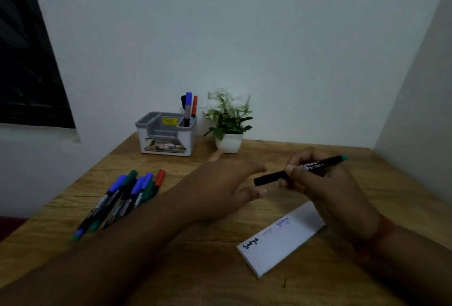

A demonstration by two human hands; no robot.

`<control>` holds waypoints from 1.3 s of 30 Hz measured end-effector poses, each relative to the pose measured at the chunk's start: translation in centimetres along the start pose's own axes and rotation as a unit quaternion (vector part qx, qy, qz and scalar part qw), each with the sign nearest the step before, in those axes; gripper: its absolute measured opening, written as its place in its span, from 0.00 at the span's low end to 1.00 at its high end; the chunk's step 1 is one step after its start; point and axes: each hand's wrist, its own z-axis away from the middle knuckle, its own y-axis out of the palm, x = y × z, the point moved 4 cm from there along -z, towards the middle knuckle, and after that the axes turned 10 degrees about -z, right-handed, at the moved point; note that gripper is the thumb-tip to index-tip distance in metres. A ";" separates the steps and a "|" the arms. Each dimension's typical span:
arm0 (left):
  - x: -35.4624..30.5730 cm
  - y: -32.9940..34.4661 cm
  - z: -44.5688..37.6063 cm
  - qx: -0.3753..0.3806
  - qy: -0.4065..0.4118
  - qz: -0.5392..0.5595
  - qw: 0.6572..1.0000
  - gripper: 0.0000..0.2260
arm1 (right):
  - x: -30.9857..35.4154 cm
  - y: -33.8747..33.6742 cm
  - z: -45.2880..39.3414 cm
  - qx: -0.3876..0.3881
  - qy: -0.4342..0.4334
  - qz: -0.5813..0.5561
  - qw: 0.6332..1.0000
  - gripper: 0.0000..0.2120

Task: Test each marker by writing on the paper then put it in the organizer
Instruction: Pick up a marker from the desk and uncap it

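- Organizer (166, 134): stands at the back of the surface (195, 256), just beside a small potted plant (228, 124). Three markers (188, 107) stand upright in its rear right compartment, with black, blue and red caps. I judge these as tested and filed.
- Paper (281, 244): lies near the front right of the surface. Three written words show along its upper edge, one black, one faint, one blue. That tallies with the three filed markers, though I cannot confirm the faint one's colour.
- Marker in hand (299, 168): black barrel with a teal end, held level above the surface and well clear of the paper. The dark end facing left looks capped, but I cannot be sure.
- Right hand (325, 183): fingers curled round the marker's barrel, thumb on top.
- Left hand (227, 183): fingers loosely spread, tips close to the marker's dark end, holding nothing. I judge it is about to pull the cap.
- Outstanding: a pile of markers (122, 198) lies at the left of the surface, blue, green and red caps visible. Exact count unclear. All of these, plus the one in hand, remain to be tested and filed.
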 end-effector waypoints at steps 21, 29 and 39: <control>-1.2 1.3 -0.7 0.003 -0.106 0.402 0.909 0.05 | -1.9 0.3 0.1 -0.068 0.041 -0.116 0.990 0.10; -1.4 1.6 -0.4 0.054 -0.136 0.511 0.847 0.11 | -1.5 -0.5 -0.5 -0.107 0.031 -0.171 0.979 0.11; -0.2 3.9 -0.7 0.014 -0.132 0.108 0.985 0.04 | -0.5 -4.3 -1.7 -0.129 0.014 -0.161 0.978 0.12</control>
